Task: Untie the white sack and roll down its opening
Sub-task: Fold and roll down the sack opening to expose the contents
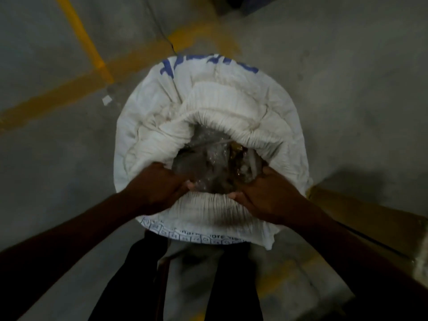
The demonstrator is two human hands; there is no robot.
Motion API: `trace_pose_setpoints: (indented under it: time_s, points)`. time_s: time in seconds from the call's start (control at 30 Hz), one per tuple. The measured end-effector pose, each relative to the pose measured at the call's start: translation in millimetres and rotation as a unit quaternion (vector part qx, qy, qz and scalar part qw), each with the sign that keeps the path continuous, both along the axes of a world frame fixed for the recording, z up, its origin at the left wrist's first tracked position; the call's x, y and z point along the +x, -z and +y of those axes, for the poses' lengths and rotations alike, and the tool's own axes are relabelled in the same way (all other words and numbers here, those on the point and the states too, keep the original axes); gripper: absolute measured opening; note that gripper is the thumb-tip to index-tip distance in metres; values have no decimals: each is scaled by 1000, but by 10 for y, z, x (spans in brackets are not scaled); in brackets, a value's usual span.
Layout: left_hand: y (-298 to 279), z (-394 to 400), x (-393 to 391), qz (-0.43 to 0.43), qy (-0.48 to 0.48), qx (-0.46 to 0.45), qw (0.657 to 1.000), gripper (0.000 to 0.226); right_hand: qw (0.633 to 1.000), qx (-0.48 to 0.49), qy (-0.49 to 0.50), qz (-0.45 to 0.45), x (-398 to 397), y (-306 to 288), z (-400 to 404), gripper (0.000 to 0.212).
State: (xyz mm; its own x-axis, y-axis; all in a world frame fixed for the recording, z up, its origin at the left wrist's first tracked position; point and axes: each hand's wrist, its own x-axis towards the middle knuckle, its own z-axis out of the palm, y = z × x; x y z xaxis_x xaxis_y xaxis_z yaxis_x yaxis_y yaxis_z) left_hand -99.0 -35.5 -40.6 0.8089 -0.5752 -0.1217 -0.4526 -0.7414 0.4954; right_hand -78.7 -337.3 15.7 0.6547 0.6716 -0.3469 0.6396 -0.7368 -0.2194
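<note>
A white woven sack point(208, 100) with blue print stands upright on the floor in front of me. Its mouth is open, and the cloth around it lies in a thick rolled rim point(208, 205). Inside I see clear plastic wrapping and dark contents point(208, 167). My left hand point(159, 184) grips the near rim on the left, fingers curled over its edge. My right hand point(264, 193) grips the near rim on the right in the same way. No tie or string is visible at the opening.
Grey concrete floor point(347, 77) with yellow painted lines point(92, 61) surrounds the sack. A brown cardboard box point(370, 218) lies close on the right. My dark trouser legs point(143, 286) stand just behind the sack.
</note>
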Motion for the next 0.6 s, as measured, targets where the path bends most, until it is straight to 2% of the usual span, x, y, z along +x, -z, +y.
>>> trace_pose_setpoints:
  time_s: [0.07,0.13,0.2,0.3,0.37,0.43,0.5,0.6]
  points:
    - [-50,22,25,14,45,8,999,57,999,23,-37,16,-43,-47,-26,66]
    - [-99,12,43,9,108,5,994,66,992,92,-73,38,-97,-75,-38,54]
    - [-168,-27,50,40,161,3,986,74,987,122,-71,75,-168,-106,-49,53]
    - [-226,-48,-12,177,167,34,969,84,989,74,13,128,-252,-131,-92,81]
    - [-264,-55,-77,212,144,30,966,86,988,33,50,143,-296,-87,-169,77]
    - [-308,-43,-145,211,116,34,970,95,984,54,101,133,-345,-53,-210,67]
    - [-333,-19,-221,184,74,12,980,95,981,78,140,113,-398,-41,-245,76]
    - [-342,50,-310,111,58,-32,992,65,982,55,140,113,-533,-42,-331,91]
